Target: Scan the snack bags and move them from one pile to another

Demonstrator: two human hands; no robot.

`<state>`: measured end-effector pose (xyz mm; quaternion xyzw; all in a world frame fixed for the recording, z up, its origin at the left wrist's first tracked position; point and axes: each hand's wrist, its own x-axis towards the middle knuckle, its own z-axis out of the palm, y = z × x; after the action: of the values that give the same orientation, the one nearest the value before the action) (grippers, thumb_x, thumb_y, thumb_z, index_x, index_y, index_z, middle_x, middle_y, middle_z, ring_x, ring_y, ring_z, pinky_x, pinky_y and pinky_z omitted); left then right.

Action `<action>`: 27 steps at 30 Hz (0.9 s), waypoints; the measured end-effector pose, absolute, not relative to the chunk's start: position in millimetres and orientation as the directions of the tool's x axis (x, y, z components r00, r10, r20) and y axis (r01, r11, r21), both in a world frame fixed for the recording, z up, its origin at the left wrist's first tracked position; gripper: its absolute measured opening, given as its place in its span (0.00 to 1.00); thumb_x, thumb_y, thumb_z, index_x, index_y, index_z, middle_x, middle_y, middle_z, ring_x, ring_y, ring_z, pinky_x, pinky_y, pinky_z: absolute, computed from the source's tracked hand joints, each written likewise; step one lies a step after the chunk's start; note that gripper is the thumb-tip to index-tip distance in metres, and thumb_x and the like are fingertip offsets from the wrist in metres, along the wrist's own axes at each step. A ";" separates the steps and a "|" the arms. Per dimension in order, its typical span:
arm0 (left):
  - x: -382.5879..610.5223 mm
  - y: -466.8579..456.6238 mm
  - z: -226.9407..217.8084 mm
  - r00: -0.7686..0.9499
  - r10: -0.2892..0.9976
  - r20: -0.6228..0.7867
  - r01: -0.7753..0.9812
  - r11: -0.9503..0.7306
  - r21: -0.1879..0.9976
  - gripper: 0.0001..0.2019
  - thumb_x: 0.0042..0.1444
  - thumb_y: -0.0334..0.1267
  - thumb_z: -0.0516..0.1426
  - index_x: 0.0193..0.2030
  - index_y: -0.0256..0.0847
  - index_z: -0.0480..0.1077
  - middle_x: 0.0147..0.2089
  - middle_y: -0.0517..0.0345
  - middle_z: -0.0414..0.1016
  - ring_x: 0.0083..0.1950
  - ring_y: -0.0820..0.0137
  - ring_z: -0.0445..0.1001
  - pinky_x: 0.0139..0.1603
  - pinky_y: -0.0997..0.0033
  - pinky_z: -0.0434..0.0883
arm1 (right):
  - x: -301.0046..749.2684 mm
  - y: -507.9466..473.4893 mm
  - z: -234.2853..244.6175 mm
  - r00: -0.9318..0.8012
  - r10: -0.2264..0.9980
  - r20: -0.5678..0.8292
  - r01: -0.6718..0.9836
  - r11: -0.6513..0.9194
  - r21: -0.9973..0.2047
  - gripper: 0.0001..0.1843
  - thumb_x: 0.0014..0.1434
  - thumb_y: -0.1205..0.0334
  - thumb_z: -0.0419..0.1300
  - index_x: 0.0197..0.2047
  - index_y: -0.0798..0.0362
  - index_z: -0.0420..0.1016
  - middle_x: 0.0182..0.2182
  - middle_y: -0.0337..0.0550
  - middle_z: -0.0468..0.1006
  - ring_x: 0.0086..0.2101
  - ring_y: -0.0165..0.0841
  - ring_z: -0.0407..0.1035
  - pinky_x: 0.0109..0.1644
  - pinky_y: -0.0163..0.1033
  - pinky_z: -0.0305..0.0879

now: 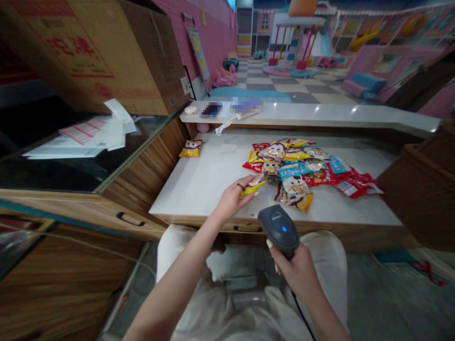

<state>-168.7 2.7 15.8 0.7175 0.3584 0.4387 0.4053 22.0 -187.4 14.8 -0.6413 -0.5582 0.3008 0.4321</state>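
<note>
My left hand grips a yellow snack packet at the near left edge of a heap of snack packets. Yellow, red and blue packets overlap in that heap, among them a blue one with a cow picture at the front. My right hand is wrapped round the handle of a dark barcode scanner, held above my lap with a blue light glowing on its top. A cable runs down from the scanner. Far to the left, a single yellow packet lies apart on the white desk.
On the raised white ledge lie a white cable, a small white case and blurred items. A large cardboard box and papers occupy the left counter. A brown woven-looking container stands at the right.
</note>
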 end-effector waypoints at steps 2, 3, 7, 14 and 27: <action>-157.6 11.2 12.6 0.493 0.776 0.393 0.226 -0.550 0.804 0.23 0.62 0.41 0.68 0.65 0.50 0.79 0.73 0.48 0.75 0.76 0.52 0.69 0.83 0.47 0.50 | 25.0 -188.2 14.5 0.190 0.980 0.063 0.441 -0.027 -0.897 0.19 0.66 0.45 0.63 0.31 0.50 0.83 0.12 0.39 0.73 0.16 0.41 0.72 0.23 0.38 0.66; -153.1 14.6 9.4 0.541 0.743 0.395 0.242 -0.587 0.773 0.22 0.62 0.39 0.67 0.64 0.52 0.80 0.73 0.49 0.75 0.77 0.51 0.68 0.84 0.45 0.47 | 26.7 -188.4 14.3 0.190 0.980 0.051 0.436 -0.038 -0.899 0.19 0.66 0.45 0.63 0.31 0.50 0.82 0.12 0.39 0.73 0.16 0.40 0.71 0.23 0.39 0.66; -147.5 17.5 -3.6 0.591 0.726 0.351 0.265 -0.586 0.766 0.24 0.60 0.39 0.70 0.63 0.54 0.80 0.72 0.47 0.75 0.78 0.49 0.67 0.83 0.40 0.45 | 34.0 -188.2 9.9 0.177 0.984 0.013 0.412 -0.062 -0.909 0.21 0.64 0.43 0.64 0.27 0.49 0.79 0.13 0.40 0.74 0.16 0.40 0.71 0.22 0.39 0.67; -202.8 57.2 9.4 0.300 0.865 0.403 0.298 -0.486 0.821 0.26 0.62 0.44 0.68 0.67 0.48 0.77 0.74 0.45 0.73 0.78 0.51 0.66 0.84 0.47 0.48 | 31.3 -187.8 -14.1 0.175 0.984 0.021 0.435 -0.058 -0.898 0.27 0.66 0.36 0.64 0.28 0.49 0.81 0.12 0.39 0.72 0.15 0.39 0.68 0.21 0.39 0.66; -321.7 207.7 6.4 -0.151 0.975 0.163 0.928 0.083 0.363 0.41 0.67 0.42 0.58 0.80 0.19 0.53 0.83 0.19 0.46 0.85 0.35 0.45 0.82 0.35 0.46 | 10.3 -192.0 -19.6 0.155 0.988 -0.021 0.407 -0.083 -0.910 0.30 0.63 0.31 0.65 0.25 0.48 0.77 0.12 0.40 0.71 0.16 0.38 0.69 0.17 0.35 0.63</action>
<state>-321.7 207.7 6.4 0.6489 0.7332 0.1940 0.0608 10.3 -192.0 -19.6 -0.6427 -0.5425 0.3583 0.4052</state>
